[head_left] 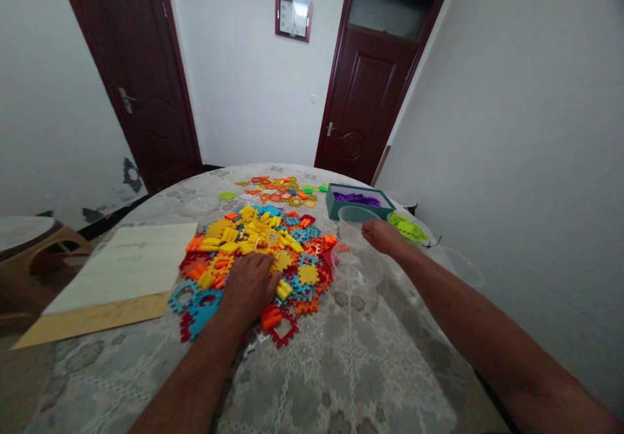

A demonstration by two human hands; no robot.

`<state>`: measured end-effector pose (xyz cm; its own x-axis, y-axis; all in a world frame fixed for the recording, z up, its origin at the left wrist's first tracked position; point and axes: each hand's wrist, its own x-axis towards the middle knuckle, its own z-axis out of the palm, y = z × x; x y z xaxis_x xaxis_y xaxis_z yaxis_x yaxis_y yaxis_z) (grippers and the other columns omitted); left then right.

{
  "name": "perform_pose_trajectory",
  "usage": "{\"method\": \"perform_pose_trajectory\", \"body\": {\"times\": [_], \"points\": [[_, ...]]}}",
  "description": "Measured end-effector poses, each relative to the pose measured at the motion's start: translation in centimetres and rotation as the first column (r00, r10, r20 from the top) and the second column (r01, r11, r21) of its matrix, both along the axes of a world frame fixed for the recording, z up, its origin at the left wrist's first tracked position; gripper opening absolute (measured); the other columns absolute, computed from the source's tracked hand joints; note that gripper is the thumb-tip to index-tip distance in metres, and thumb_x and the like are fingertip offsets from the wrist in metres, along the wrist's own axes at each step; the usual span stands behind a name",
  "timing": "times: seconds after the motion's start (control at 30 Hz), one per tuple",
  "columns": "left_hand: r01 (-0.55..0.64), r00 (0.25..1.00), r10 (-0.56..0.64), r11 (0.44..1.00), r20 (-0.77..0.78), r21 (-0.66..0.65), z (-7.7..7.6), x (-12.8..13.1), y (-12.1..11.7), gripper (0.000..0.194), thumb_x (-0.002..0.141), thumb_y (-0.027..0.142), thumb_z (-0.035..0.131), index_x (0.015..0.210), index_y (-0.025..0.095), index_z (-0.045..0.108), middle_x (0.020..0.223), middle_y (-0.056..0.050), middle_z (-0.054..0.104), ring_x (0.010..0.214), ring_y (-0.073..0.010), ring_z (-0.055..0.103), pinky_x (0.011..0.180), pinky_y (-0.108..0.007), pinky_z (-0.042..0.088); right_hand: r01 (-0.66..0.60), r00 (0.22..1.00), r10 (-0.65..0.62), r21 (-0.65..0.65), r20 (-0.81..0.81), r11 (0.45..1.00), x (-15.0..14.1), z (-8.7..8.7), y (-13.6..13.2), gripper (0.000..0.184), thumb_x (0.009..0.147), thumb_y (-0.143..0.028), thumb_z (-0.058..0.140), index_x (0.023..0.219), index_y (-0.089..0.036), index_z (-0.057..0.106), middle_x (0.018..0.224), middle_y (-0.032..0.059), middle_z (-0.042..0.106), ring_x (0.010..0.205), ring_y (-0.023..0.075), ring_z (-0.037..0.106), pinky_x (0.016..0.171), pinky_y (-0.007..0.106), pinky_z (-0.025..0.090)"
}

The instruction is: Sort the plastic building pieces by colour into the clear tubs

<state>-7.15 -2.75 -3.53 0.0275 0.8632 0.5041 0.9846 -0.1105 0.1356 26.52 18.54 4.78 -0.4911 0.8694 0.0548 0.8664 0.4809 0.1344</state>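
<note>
My left hand rests palm down on the near side of a pile of plastic gear-shaped building pieces in yellow, blue, orange and red. Its thumb stands apart from the fingers, whose tips dip among yellow pieces; I see nothing held. Over to the right, my right hand is closed at the rim of a clear plastic tub; its fingertips are partly hidden. Just in front of that tub stands another clear container.
Behind the tubs sits a dark green box with purple pieces. Lime-green pieces lie right of it, near a clear lid. More mixed pieces are spread farther back. A pale board lies at the left edge.
</note>
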Motion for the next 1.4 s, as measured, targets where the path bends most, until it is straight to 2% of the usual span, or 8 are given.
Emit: {"method": "perform_pose_trajectory", "body": {"times": [0.17, 0.37, 0.47, 0.63, 0.73, 0.87, 1.2, 1.4], "points": [[0.010, 1.000, -0.010, 1.000, -0.019, 0.008, -0.3, -0.3, 0.3, 0.033, 0.099, 0.036, 0.059, 0.121, 0.016, 0.073, 0.120, -0.018, 0.075, 0.115, -0.0345, 0.069, 0.104, -0.052, 0.052, -0.073, 0.997, 0.071, -0.037, -0.032, 0.997, 0.4, 0.6, -0.5, 0.031, 0.094, -0.017, 0.061, 0.119, -0.019, 0.079, 0.124, 0.0123, 0.078, 0.114, 0.0287, 0.072, 0.097, 0.035, 0.054], [0.015, 0.998, -0.015, 1.000, -0.054, 0.013, -0.4, -0.6, 0.6, 0.036, 0.100, 0.038, 0.054, 0.121, 0.015, 0.073, 0.120, -0.019, 0.075, 0.113, -0.0358, 0.070, 0.101, -0.052, 0.054, -0.143, 0.984, 0.139, -0.027, -0.109, 0.989, 2.3, 2.4, -1.0, 0.040, 0.098, -0.023, 0.064, 0.138, -0.021, 0.070, 0.136, 0.0081, 0.074, 0.121, 0.0215, 0.070, 0.106, 0.029, 0.050], [0.011, 0.998, -0.010, 1.000, -0.068, 0.019, -0.6, -0.8, 0.7, 0.038, 0.100, 0.040, 0.053, 0.121, 0.016, 0.073, 0.122, -0.018, 0.075, 0.114, -0.0351, 0.070, 0.102, -0.050, 0.054, -0.010, 0.997, 0.015, 0.058, -0.077, 0.998, 5.2, 3.8, 0.0, 0.037, 0.104, -0.025, 0.054, 0.136, -0.024, 0.071, 0.139, 0.0074, 0.073, 0.127, 0.0198, 0.067, 0.110, 0.028, 0.047], [0.015, 0.997, -0.012, 0.999, -0.077, 0.040, -1.1, -1.1, 1.0, 0.041, 0.101, 0.044, 0.050, 0.122, 0.017, 0.072, 0.122, -0.018, 0.075, 0.114, -0.0350, 0.069, 0.102, -0.051, 0.054, 0.264, 0.963, -0.267, 0.065, 0.034, 0.962, 11.7, 5.0, 1.8, 0.033, 0.099, -0.023, 0.055, 0.122, -0.022, 0.079, 0.124, 0.0139, 0.078, 0.111, 0.0257, 0.073, 0.094, 0.033, 0.053], [0.035, 0.996, -0.030, 0.998, -0.082, 0.056, -1.4, -1.4, 1.2, 0.043, 0.101, 0.045, 0.049, 0.122, 0.015, 0.072, 0.120, -0.019, 0.075, 0.110, -0.0354, 0.070, 0.099, -0.051, 0.055, 0.340, 0.934, -0.341, 0.029, 0.102, 0.940, 14.2, 4.4, 2.0, 0.034, 0.094, -0.022, 0.061, 0.121, -0.024, 0.080, 0.125, 0.0144, 0.077, 0.111, 0.0269, 0.072, 0.090, 0.033, 0.053], [0.046, 0.996, -0.041, 0.997, -0.084, 0.061, -1.7, -1.6, 1.3, 0.044, 0.102, 0.046, 0.048, 0.123, 0.015, 0.071, 0.121, -0.019, 0.075, 0.110, -0.0357, 0.070, 0.098, -0.051, 0.055, 0.368, 0.919, -0.366, 0.010, 0.147, 0.930, 15.5, 3.1, 2.1, 0.040, 0.092, -0.022, 0.063, 0.129, -0.027, 0.078, 0.133, 0.0136, 0.073, 0.119, 0.0274, 0.069, 0.094, 0.034, 0.053], [0.056, 0.997, -0.051, 0.995, -0.057, 0.084, -1.5, -1.4, 1.2, 0.044, 0.102, 0.047, 0.048, 0.122, 0.016, 0.071, 0.120, -0.019, 0.075, 0.110, -0.0359, 0.071, 0.098, -0.051, 0.055, 0.328, 0.927, -0.326, 0.018, 0.187, 0.944, 15.3, 0.6, 2.7, 0.035, 0.095, -0.027, 0.062, 0.125, -0.023, 0.079, 0.131, 0.0153, 0.073, 0.115, 0.0273, 0.071, 0.092, 0.034, 0.054], [0.045, 0.998, -0.043, 0.996, -0.037, 0.078, -1.5, -1.5, 1.2, 0.042, 0.100, 0.046, 0.052, 0.123, 0.018, 0.072, 0.120, -0.019, 0.075, 0.111, -0.0367, 0.071, 0.099, -0.053, 0.056, 0.315, 0.922, -0.318, 0.048, 0.220, 0.948, 14.7, -0.1, 2.9, 0.033, 0.099, -0.033, 0.058, 0.120, -0.019, 0.079, 0.125, 0.0184, 0.075, 0.111, 0.0281, 0.074, 0.090, 0.034, 0.055]]}}
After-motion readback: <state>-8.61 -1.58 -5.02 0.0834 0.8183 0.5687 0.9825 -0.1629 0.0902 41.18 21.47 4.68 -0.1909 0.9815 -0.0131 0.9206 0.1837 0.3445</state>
